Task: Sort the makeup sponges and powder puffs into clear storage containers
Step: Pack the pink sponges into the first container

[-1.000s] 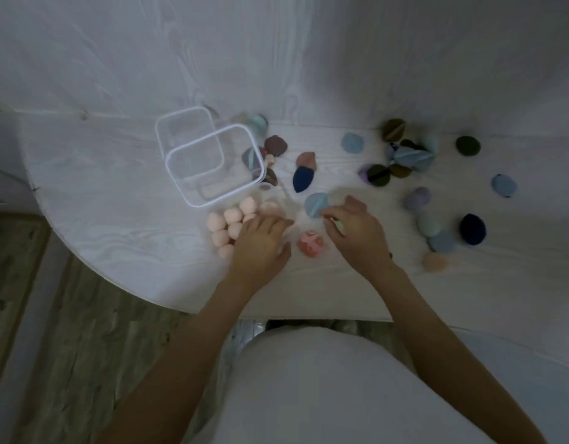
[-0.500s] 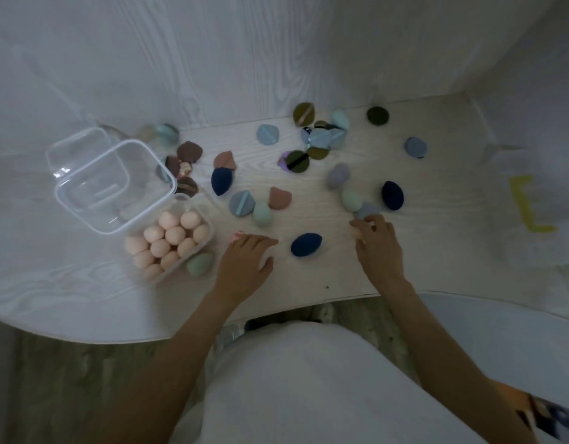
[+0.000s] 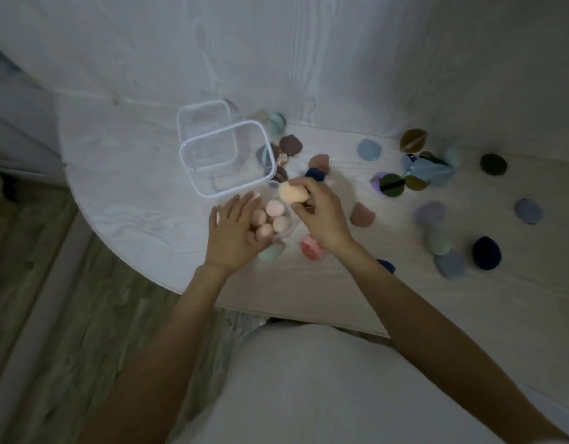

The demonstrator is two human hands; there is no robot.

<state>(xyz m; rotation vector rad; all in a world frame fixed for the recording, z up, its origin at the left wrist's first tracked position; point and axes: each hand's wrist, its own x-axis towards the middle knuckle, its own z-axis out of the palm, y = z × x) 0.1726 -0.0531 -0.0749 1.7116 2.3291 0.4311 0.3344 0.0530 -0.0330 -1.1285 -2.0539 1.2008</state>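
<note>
1. Right hand: fingers and thumb curled round a peach sponge, held above the far rim of the small clear container.
2. Left hand: fingers straight and spread, laid against the small clear container's left side, holding nothing.
3. Small clear container: holds pink sponges; a larger empty container stands just behind it.
4. Loose puffs and sponges lie right of the small clear container, including a navy puff and a pink sponge.
5. No writing is legible, perhaps owing to dim light.
</note>
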